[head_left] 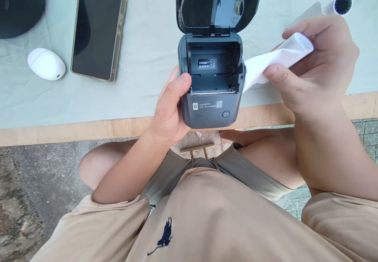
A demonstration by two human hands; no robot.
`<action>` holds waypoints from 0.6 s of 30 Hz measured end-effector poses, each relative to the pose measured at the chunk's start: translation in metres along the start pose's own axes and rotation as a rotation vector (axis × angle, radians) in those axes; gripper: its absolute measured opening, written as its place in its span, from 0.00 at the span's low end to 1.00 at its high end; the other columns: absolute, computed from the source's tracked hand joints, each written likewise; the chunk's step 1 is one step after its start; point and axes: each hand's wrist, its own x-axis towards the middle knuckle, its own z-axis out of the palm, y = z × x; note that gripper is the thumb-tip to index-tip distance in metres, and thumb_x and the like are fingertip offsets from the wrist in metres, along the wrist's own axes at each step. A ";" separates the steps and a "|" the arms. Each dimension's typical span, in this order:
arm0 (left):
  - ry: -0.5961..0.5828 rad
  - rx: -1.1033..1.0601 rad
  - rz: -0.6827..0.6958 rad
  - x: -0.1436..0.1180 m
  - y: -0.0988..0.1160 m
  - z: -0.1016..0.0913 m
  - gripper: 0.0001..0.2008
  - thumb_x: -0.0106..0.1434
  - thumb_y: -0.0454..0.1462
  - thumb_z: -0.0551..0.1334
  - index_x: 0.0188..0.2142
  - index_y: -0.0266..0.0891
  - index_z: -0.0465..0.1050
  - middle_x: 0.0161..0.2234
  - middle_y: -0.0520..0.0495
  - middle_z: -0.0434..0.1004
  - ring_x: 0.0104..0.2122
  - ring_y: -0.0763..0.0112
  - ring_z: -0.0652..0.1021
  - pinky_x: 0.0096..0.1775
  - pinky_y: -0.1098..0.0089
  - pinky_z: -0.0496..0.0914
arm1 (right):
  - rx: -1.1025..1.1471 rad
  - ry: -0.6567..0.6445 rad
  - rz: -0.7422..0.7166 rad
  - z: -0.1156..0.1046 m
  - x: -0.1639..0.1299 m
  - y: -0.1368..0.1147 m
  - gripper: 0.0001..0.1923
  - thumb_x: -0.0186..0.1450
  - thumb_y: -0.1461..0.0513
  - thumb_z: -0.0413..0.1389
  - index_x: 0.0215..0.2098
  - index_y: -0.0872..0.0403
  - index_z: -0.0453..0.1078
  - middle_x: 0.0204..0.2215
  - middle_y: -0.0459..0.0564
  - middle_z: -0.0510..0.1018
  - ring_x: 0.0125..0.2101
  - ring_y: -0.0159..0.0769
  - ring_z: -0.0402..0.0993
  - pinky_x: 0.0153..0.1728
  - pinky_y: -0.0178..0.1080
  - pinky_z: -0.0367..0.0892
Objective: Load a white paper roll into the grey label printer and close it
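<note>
Head view, clock read from the middle of the black Bluetooth label printer [212,84], which is held over the table's wooden edge [262,114]; I cannot tell whether it rests there. Its hinged lid [195,12] stands open at 12, exposing the bare paper bay. The left hand [173,104] grips the casing at 8, thumb on the near rim. At 3, the right hand [321,65] pinches a flattened white paper tube [285,57] that runs to the printer's right side. Beyond that hand, at 2, lies a white cylinder with a dark end [343,3]. A smartphone [97,29] is at 10, a white earbud case [46,64] at 9, on pale cloth [144,49].
</note>
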 end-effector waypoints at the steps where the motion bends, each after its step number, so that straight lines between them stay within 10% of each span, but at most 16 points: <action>1: 0.001 0.008 0.002 0.000 0.000 0.001 0.11 0.65 0.42 0.53 0.42 0.42 0.71 0.40 0.48 0.79 0.52 0.58 0.77 0.53 0.56 0.72 | -0.022 0.008 -0.019 -0.001 -0.001 0.002 0.25 0.51 0.52 0.66 0.44 0.50 0.67 0.35 0.50 0.70 0.33 0.29 0.66 0.28 0.33 0.58; 8: 0.052 0.045 0.034 0.001 -0.001 0.008 0.16 0.66 0.42 0.52 0.46 0.45 0.74 0.38 0.50 0.80 0.52 0.60 0.76 0.55 0.59 0.70 | -0.193 0.000 -0.144 -0.006 -0.005 0.009 0.28 0.52 0.66 0.58 0.52 0.48 0.62 0.48 0.51 0.65 0.41 0.30 0.68 0.30 0.32 0.60; 18: 0.038 0.066 0.008 0.001 0.001 0.007 0.16 0.65 0.42 0.51 0.48 0.48 0.73 0.40 0.49 0.79 0.50 0.61 0.78 0.53 0.59 0.71 | -0.320 -0.196 -0.027 -0.006 -0.008 -0.007 0.40 0.52 0.66 0.61 0.60 0.42 0.54 0.42 0.45 0.74 0.35 0.29 0.72 0.31 0.34 0.64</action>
